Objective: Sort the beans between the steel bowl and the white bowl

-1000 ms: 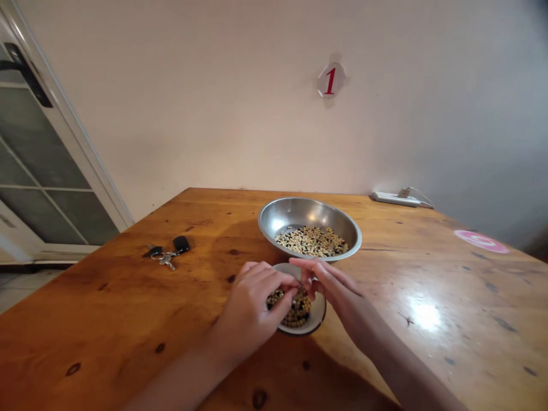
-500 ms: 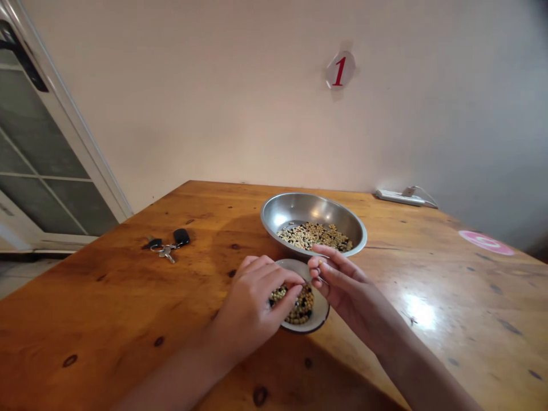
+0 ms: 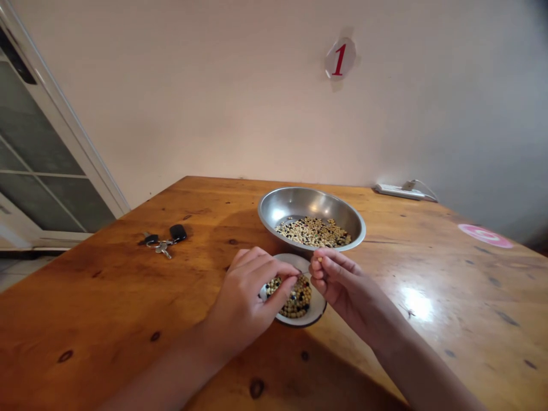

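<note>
My left hand point(image 3: 246, 302) curls over a small white dish point(image 3: 315, 305) holding mixed pale and black beans point(image 3: 297, 299). Its fingertips reach down to the beans, and whatever they hold is hidden. My right hand point(image 3: 342, 285) hovers above the dish's far right side, pinching a small yellowish bean point(image 3: 319, 259) between thumb and forefinger. Just beyond the dish stands a steel bowl point(image 3: 311, 201) with a larger pile of similar mixed beans point(image 3: 313, 233), its rim close to my right fingers.
The dish and bowl rest on a knotty wooden table point(image 3: 128, 285). Car keys with a black fob point(image 3: 162, 241) lie to the left. A power strip point(image 3: 398, 192) sits at the far edge, and a pink sticker point(image 3: 485, 236) is on the right.
My right hand has moved right from the dish's centre and now shows a bean in its pinch. My left hand stays over the dish. The whole scene sits slightly higher in view.
</note>
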The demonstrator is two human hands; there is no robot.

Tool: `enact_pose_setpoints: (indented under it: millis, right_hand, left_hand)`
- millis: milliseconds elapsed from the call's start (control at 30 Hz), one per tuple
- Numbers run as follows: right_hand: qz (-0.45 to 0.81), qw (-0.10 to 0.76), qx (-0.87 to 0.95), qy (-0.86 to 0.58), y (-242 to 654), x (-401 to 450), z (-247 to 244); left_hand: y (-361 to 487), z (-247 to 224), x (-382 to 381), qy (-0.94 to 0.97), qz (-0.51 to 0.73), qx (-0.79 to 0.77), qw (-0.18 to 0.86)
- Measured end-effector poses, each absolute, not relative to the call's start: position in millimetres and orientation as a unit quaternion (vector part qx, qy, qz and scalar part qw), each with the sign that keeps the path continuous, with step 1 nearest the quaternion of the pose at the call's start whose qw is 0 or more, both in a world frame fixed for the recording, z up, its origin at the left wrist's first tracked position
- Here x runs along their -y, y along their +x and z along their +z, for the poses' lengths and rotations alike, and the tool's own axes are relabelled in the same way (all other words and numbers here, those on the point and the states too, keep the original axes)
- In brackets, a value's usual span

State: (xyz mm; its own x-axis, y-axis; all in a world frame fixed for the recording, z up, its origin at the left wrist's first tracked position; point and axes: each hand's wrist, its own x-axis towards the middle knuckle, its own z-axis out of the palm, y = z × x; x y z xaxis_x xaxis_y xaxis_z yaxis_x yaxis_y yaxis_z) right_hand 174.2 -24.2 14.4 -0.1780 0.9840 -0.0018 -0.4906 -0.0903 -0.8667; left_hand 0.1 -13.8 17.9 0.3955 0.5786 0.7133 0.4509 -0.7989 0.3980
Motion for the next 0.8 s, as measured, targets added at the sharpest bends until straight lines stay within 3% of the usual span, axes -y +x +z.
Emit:
enact_pose_setpoints:
  millis: [300, 800]
  right_hand:
    - [0.714, 0.533, 0.358, -0.280, 172.3, 25.9, 13.8]
    - [0.616, 0.539, 0.475, -0.323, 169.9, 27.0, 11.3]
  left_hand:
    - [0.3, 19.2, 14.3, 0.830, 0.459, -0.310, 0.068]
    - [0.2, 15.8, 11.9, 0.833, 0.449, -0.322, 0.015]
